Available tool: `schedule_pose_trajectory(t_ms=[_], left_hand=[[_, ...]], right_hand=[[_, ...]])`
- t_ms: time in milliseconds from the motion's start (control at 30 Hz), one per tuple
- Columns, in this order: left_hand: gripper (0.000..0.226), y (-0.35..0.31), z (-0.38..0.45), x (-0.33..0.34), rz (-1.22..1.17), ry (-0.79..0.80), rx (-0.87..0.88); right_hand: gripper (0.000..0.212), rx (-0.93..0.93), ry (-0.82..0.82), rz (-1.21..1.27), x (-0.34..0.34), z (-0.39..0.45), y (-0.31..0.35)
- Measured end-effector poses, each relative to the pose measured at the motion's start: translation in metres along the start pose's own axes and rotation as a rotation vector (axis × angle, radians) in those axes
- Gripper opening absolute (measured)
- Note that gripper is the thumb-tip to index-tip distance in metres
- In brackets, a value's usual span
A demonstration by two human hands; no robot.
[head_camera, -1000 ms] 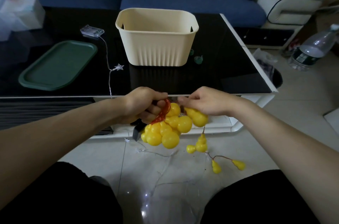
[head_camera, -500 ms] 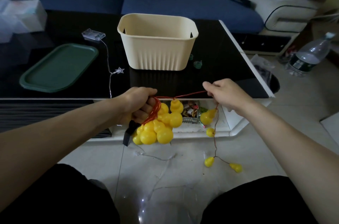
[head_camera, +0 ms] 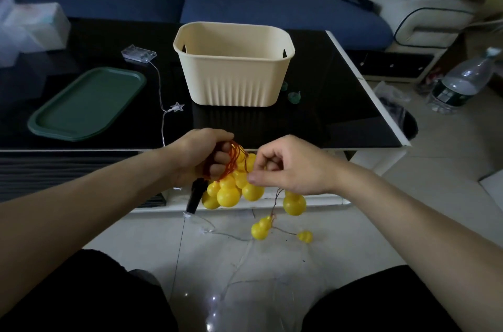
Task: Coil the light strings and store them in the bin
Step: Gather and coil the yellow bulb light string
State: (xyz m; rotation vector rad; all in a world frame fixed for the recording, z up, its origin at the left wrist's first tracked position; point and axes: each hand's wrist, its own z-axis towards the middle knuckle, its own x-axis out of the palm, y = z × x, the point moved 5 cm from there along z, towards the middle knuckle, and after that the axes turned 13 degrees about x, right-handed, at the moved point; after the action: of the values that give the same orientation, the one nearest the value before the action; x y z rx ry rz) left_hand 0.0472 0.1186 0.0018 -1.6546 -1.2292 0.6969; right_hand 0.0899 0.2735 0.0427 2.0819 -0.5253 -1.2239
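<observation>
A bunch of yellow bulbs point(head_camera: 231, 190) on red wire point(head_camera: 236, 159) is gripped in the left hand point(head_camera: 202, 159), in front of the near edge of the black surface point(head_camera: 326, 103). The wire is pinched beside the bunch by the curled fingers of the right hand point(head_camera: 288, 165), and three loose bulbs point(head_camera: 294, 203) hang below it over the floor. The cream bin point(head_camera: 234, 73) stands on the surface beyond the hands. A green tray point(head_camera: 87, 103), a clear battery box point(head_camera: 138, 53) and a star light point(head_camera: 177, 107) are seen to its left.
</observation>
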Motion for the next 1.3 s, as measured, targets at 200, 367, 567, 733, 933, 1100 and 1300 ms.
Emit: schedule_pose_trajectory(t_ms=[200, 367, 567, 733, 933, 1100, 1300], left_hand=[[0.035, -0.012, 0.0, 0.009, -0.248, 0.003, 0.063], [0.037, -0.019, -0.004, 0.02, -0.439, 0.015, 0.119], [0.039, -0.008, -0.004, 0.028, -0.253, 0.066, 0.128], [0.036, 0.004, -0.01, 0.034, 0.21, 0.112, 0.228], [0.043, -0.003, -0.016, 0.04, 0.403, 0.159, 0.192], [0.043, -0.008, -0.01, 0.039, 0.534, 0.176, 0.199], [0.044, -0.002, -0.012, 0.043, 0.578, 0.397, 0.082]], right_hand=[[0.019, 0.0, -0.066, -0.187, 0.01, 0.0, 0.006], [0.006, -0.006, -0.079, -0.297, 0.018, 0.004, 0.007], [0.012, -0.046, -0.095, -0.284, 0.023, 0.002, 0.015], [0.013, -0.039, -0.162, -0.195, 0.011, 0.002, 0.013], [0.016, -0.015, -0.103, -0.056, 0.001, -0.004, 0.014], [0.024, 0.031, -0.115, -0.079, -0.01, -0.001, 0.009], [0.023, 0.044, -0.012, -0.054, -0.015, 0.002, -0.005]])
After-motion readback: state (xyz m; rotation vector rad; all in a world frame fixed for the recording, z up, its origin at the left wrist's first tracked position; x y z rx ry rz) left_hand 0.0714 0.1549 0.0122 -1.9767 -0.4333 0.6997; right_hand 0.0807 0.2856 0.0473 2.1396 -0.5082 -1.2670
